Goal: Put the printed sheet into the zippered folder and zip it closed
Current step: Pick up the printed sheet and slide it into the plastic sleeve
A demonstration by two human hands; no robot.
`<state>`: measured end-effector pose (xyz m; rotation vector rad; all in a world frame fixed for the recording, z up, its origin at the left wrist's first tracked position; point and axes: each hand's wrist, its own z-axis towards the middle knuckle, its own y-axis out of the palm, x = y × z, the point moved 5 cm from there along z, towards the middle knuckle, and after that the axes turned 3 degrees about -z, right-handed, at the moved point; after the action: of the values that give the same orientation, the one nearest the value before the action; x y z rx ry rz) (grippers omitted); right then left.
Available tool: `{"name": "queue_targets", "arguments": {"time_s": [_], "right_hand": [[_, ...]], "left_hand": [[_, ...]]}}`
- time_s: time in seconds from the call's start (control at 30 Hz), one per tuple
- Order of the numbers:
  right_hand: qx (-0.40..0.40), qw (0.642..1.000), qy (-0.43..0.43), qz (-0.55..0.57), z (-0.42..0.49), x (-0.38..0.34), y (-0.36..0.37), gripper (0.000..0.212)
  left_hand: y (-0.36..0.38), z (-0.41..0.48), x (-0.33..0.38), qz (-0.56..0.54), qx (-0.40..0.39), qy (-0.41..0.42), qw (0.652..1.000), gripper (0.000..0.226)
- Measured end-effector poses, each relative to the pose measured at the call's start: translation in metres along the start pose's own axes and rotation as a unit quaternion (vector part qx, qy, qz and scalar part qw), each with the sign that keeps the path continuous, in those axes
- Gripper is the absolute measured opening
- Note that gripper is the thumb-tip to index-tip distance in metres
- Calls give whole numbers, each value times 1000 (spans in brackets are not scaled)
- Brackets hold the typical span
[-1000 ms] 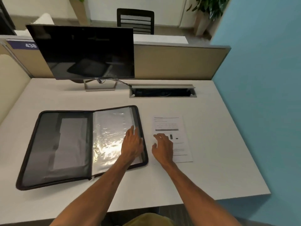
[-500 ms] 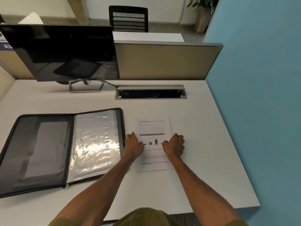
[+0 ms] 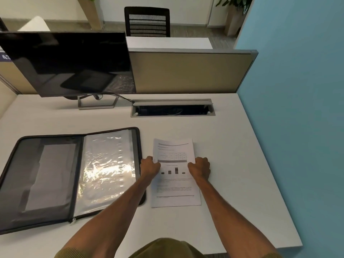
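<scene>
**Hidden, clipped, unreadable**

Text on printed sheet [image 3: 175, 185] unreadable, too small. Its 9 and 3 o'clock edges sit under left hand [image 3: 149, 167] and right hand [image 3: 200, 169]; fingertips out of sight. Corner of zippered folder [image 3: 55, 174] at 5 o'clock hidden by forearm [image 3: 121, 207]. Frame's 9 o'clock side clips folder and monitor [image 3: 65, 62].

Zippered folder [image 3: 55, 175]: black-edged, unzipped, spread flat; grey mesh pocket on the nine o'clock half, glossy clear sleeve on the three o'clock half, zip pull [image 3: 73, 221] at the six o'clock end of the spine.

Printed sheet [image 3: 175, 190]: white, portrait, table above bar chart above text, just beside the folder at three o'clock, pinched at both side edges by left hand [image 3: 149, 167] and right hand [image 3: 200, 169], twelve o'clock end bowed.
</scene>
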<state>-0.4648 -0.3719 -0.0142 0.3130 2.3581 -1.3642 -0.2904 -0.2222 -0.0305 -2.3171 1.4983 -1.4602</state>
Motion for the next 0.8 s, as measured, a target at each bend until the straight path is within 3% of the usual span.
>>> {"name": "queue_targets", "arguments": {"time_s": [0.3,0.6,0.7,0.8], "right_hand": [[-24,978,-34,204,4,-33,-5,29],[57,898,-151,410,-3,-79,-43,29],[70,870,-178,455,-8,-87,-53,31],[70,860,-181,472,-12,-82,-50,30]], "left_hand": [[-13,-1,29,-150,-5,51,987,36],[-45,-20,93,-235,65,290,925,31],[-52,-28,98,-238,117,325,908,32],[-50,-32,89,-227,115,328,910,35]]}}
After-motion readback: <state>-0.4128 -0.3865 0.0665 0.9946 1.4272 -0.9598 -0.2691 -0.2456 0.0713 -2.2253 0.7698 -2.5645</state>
